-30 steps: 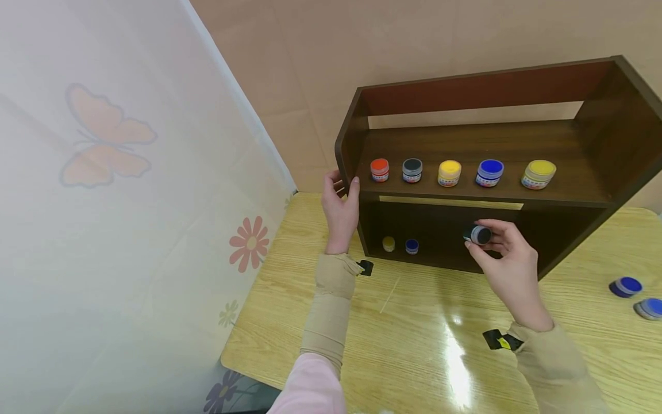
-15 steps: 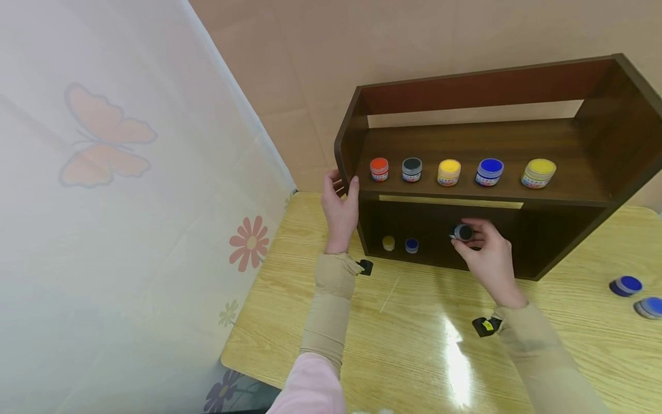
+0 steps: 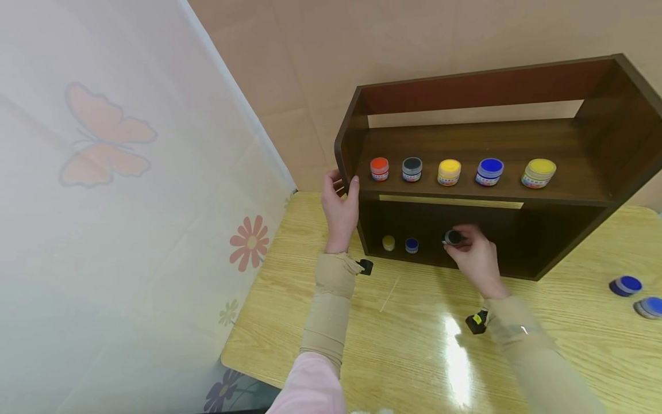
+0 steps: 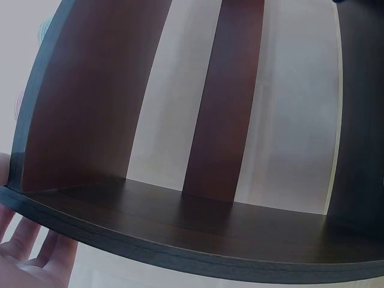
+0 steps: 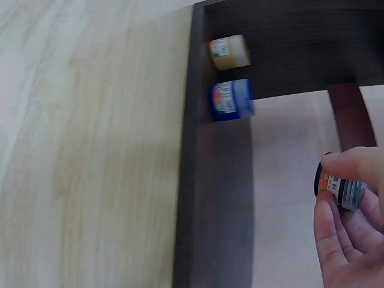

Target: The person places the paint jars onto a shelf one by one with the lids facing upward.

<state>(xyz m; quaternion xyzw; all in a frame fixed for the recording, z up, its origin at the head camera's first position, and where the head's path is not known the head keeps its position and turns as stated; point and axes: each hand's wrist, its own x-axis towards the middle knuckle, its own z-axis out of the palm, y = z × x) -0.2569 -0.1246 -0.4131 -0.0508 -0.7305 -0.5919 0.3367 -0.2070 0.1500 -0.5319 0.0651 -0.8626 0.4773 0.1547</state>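
Note:
A small paint jar with black paint is pinched between the thumb and fingers of my right hand, inside the lower level of a dark brown wooden shelf. In the right wrist view the black jar is tipped on its side, label showing. My left hand grips the shelf's left side panel, thumb at the front edge and fingers on the outer side. On the lower level, a yellow paint jar and a blue paint jar stand near the left end.
Along the upper level stand a red jar, a black jar, two yellow ones and a blue jar. Two blue jars sit on the wooden table to the right. A printed curtain hangs at left.
My right hand has carried the black paint jar leftward along the lower level, toward the two jars there. The left hand has stayed on the shelf's side.

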